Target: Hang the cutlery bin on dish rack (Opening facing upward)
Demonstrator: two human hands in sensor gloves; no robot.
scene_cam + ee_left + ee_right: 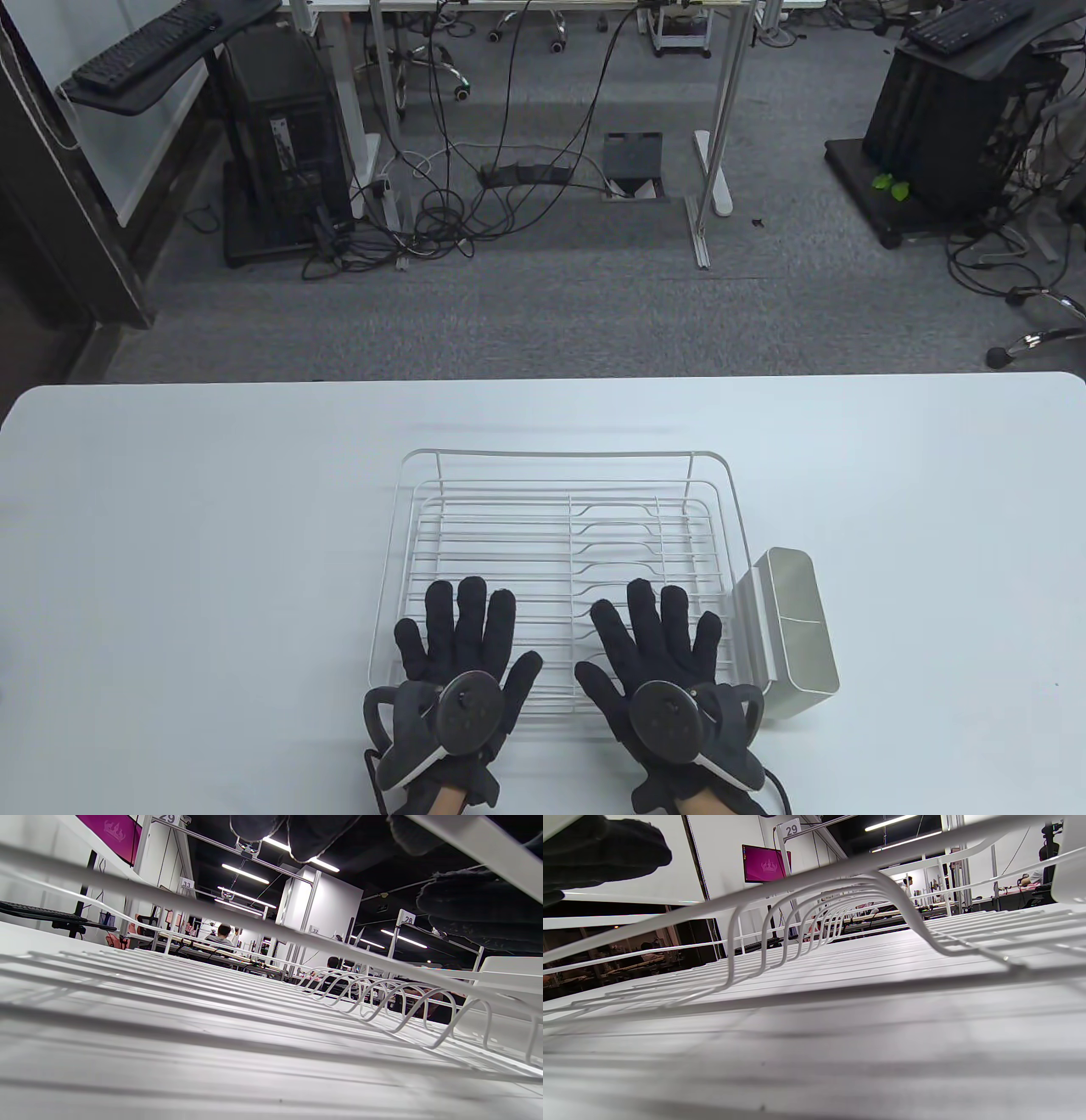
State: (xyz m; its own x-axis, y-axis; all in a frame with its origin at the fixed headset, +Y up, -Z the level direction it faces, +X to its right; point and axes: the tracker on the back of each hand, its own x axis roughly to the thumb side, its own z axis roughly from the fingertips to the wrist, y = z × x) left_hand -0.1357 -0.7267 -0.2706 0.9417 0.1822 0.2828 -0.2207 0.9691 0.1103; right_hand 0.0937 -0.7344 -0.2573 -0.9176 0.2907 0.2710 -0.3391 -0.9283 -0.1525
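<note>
Black knit gloves on both the left hand (pixel 458 649) and the right hand (pixel 657 654), fabric slightly fuzzy, covering every finger to the tip. On the back of each, a dark grey tracker with a round disc face and a ring-shaped loop at the outer side, edged by a pale grey band near the wrist; a thin black cable curving off each one. Bare skin just visible at both wrists at the near edge; in the wrist views only blurred dark fingertips (pixel 305 836) near the top.
</note>
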